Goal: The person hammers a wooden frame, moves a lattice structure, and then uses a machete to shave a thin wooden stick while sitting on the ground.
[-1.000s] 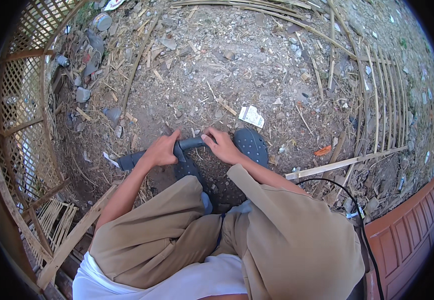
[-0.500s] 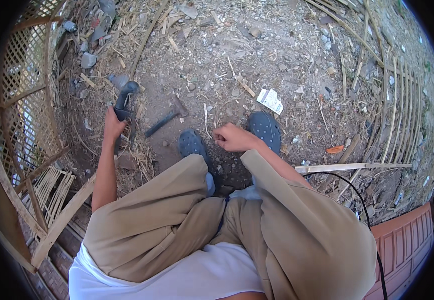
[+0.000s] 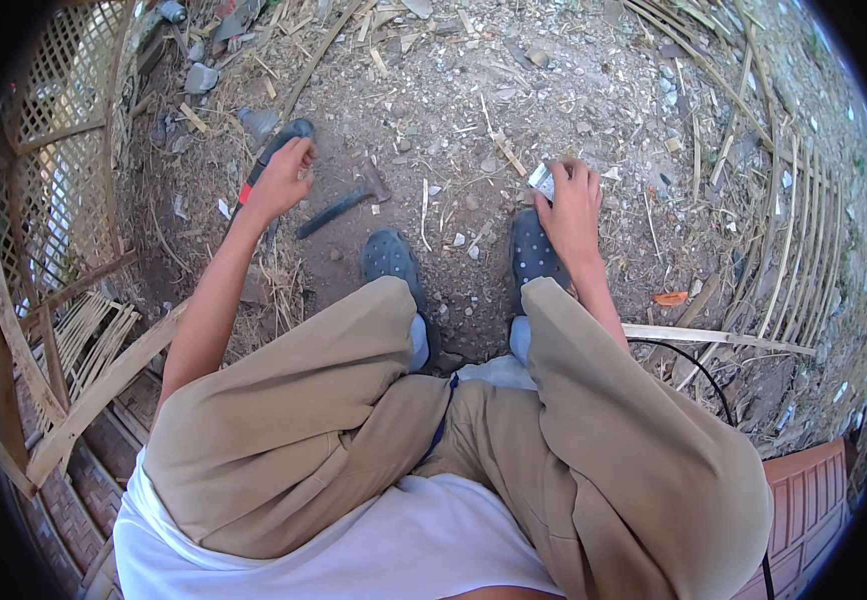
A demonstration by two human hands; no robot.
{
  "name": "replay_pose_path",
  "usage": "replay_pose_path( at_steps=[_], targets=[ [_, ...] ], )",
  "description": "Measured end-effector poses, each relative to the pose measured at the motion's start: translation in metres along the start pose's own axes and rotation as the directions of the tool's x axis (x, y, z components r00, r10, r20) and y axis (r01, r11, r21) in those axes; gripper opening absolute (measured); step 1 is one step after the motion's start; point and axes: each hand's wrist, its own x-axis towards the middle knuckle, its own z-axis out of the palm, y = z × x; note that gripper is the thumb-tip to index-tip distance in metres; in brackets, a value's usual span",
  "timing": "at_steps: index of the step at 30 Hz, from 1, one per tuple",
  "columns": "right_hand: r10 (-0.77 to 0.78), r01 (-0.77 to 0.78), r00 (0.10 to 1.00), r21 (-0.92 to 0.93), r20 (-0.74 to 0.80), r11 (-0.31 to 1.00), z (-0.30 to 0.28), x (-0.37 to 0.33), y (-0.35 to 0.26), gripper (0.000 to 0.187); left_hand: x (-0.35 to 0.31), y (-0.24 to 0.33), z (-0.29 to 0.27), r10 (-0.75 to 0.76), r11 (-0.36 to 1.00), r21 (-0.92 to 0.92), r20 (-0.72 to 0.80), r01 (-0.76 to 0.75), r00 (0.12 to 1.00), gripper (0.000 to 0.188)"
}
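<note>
My left hand (image 3: 282, 180) is loosely closed, its fingers curled beside a long dark tool (image 3: 266, 160) with a red band that lies on the dirt. The hand covers part of this tool, so its kind is unclear. My right hand (image 3: 571, 212) reaches over a white printed packet (image 3: 542, 181), with thumb and fingers spread about it. The fingers hide much of the packet, and whether they touch it I cannot tell. Between my hands lies a hammer (image 3: 339, 210) with a dark handle, its head toward the far right.
Below my hands are my dark dotted clogs (image 3: 391, 258). A woven lattice panel (image 3: 59, 150) stands at the left. Thin slats (image 3: 804, 240) and a pale wooden strip (image 3: 719, 338) lie at the right, near a black cable (image 3: 699, 358) and a reddish panel (image 3: 809, 500).
My left hand has come off its grip on the dark tool, which now lies angled with its red band showing. My right hand has moved forward and right to the packet, its fingers spreading.
</note>
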Motion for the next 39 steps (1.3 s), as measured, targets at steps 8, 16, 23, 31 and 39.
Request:
replay_pose_path(
  at_steps=[8, 16, 23, 31, 39],
  targets=[
    [0.233, -0.219, 0.972, 0.253, -0.026, 0.942, -0.021, 0.009, 0.075, 0.030, 0.006, 0.043, 0.046, 0.119, 0.991, 0.024, 0.274, -0.130, 0.955, 0.064],
    [0.084, -0.077, 0.987, 0.054, -0.137, 0.996, -0.037, 0.001, 0.075, 0.038, 0.019, 0.075, 0.028, 0.105, 0.980, 0.121, 0.363, -0.159, 0.926, 0.058],
    [-0.211, 0.209, 0.977, -0.086, -0.013, 0.974, 0.003, -0.026, 0.012, 0.043, 0.047, 0.115, 0.066, 0.321, 0.933, 0.054, 0.322, -0.355, 0.891, 0.053],
    [0.147, -0.150, 0.988, 0.409, 0.038, 0.900, 0.016, -0.023, 0.068, 0.036, 0.076, 0.183, 0.105, 0.581, 0.790, 0.050, 0.257, -0.611, 0.772, 0.063],
    [0.369, -0.298, 0.926, 0.755, 0.080, 0.584, 0.020, -0.021, 0.073, 0.039, 0.081, 0.185, 0.117, 0.559, 0.714, 0.256, 0.353, -0.652, 0.750, 0.067]
  ],
)
